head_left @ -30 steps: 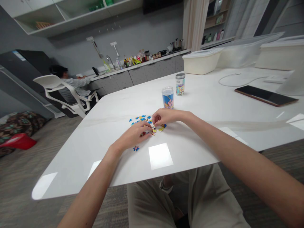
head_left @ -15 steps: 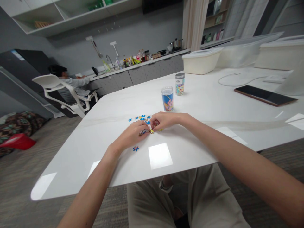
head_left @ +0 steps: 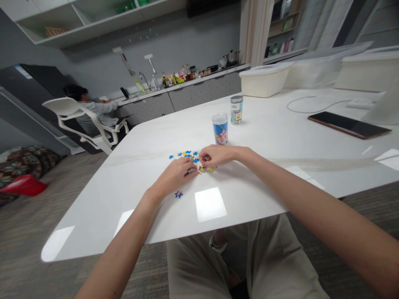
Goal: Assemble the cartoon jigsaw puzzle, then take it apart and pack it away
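Note:
Small jigsaw puzzle pieces (head_left: 195,160), mostly blue with some yellow, lie in a loose cluster on the white table. My left hand (head_left: 177,173) rests at the near left of the cluster, its thumb and forefinger closing on the edge of a puzzle piece (head_left: 199,169). Just above the pieces, my right hand (head_left: 218,155) has its fingers curled into a pinch; what is between the fingertips is hidden. Yellow puzzle pieces (head_left: 211,169) lie below it. One blue and pink piece (head_left: 178,194) sits apart, nearer to me.
A clear jar with a blue and pink picture (head_left: 220,129) stands behind my right hand, and a lidded jar (head_left: 236,110) behind that. A phone (head_left: 349,125), a cable (head_left: 301,111) and white bins (head_left: 264,81) are to the right. A person (head_left: 96,113) sits at the far counter.
My right hand has lifted slightly up and away from my left fingertips, uncovering yellow pieces between them. The left hand has barely shifted.

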The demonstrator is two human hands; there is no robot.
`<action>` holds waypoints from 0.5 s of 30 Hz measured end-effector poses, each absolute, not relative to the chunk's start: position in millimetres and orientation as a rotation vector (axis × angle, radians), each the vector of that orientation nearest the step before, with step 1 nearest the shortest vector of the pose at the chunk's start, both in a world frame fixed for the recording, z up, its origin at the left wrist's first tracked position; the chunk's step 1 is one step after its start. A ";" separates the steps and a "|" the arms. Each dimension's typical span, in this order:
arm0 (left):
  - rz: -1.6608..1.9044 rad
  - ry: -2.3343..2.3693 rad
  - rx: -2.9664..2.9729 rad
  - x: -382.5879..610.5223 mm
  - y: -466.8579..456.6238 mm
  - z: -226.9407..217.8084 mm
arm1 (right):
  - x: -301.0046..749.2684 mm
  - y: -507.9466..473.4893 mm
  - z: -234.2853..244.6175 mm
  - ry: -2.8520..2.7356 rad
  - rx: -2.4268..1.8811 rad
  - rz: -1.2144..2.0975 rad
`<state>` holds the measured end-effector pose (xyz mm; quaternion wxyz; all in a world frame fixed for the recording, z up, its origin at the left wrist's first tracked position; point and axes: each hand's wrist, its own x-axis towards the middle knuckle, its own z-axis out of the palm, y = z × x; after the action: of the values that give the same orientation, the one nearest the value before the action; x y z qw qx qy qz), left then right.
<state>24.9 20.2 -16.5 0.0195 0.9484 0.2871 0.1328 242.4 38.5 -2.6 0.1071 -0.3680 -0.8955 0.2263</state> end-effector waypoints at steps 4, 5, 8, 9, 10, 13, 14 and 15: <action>0.382 0.929 2.991 24.6 18.9 -14.9 | 244.9 39.1 -1.0 -2.586 -1.133 0.679; 0.365 0.940 3.013 24.8 18.1 -14.4 | 246.7 39.2 0.6 -2.573 -1.153 0.675; 0.316 0.980 3.086 26.2 15.3 -13.1 | 254.7 39.8 6.3 -2.586 -1.181 0.672; 0.312 0.995 3.097 26.7 14.5 -12.8 | 257.6 40.3 7.6 -2.612 -1.179 0.700; 0.321 1.010 3.097 27.3 13.8 -12.5 | 260.2 41.0 8.2 -2.643 -1.173 0.746; 0.395 1.080 3.053 28.1 12.8 -10.9 | 264.6 43.4 6.9 -2.699 -1.144 0.887; 0.422 1.109 3.038 27.8 12.7 -9.7 | 264.8 44.0 6.0 -2.701 -1.135 0.908; 0.441 1.145 3.030 27.0 12.8 -8.2 | 264.6 44.4 5.1 -2.702 -1.129 0.916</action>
<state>27.0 12.8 -8.2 -0.0638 0.9250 0.3497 0.1346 264.6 44.4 5.1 0.0368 -0.3678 -0.8800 0.2982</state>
